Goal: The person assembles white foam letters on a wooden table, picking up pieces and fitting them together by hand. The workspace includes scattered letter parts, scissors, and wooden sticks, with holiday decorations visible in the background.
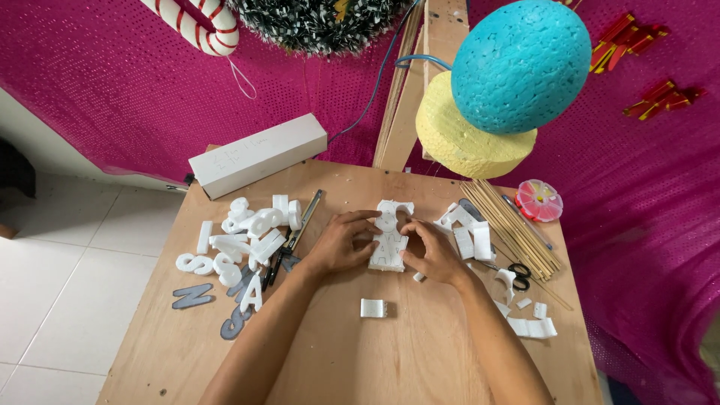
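Left hand (341,241): resting on the desk, fingers curled and pressing against the left side of the white foam piece (389,238).
Right hand (437,251): gripping the right side of the same piece, thumb and fingertips closing on its upper edge.
White foam piece: lying flat at the middle of the wooden desk (420,352), held between both hands.
Small foam offcut (372,307): sitting alone just below the hands, apart from them.
Foam letters (241,240): piling up to the left of the left hand, with grey letter shapes (193,295) lying beside them.
Utility knife (302,223): lying between the letter pile and the left hand.
Wooden sticks (517,229): fanning out on the right, with black-handled scissors (514,270) below them.
White box (259,154): standing at the far left edge of the desk.
Blue foam ball (521,64): hanging over a yellow foam disc (469,139) near the camera.
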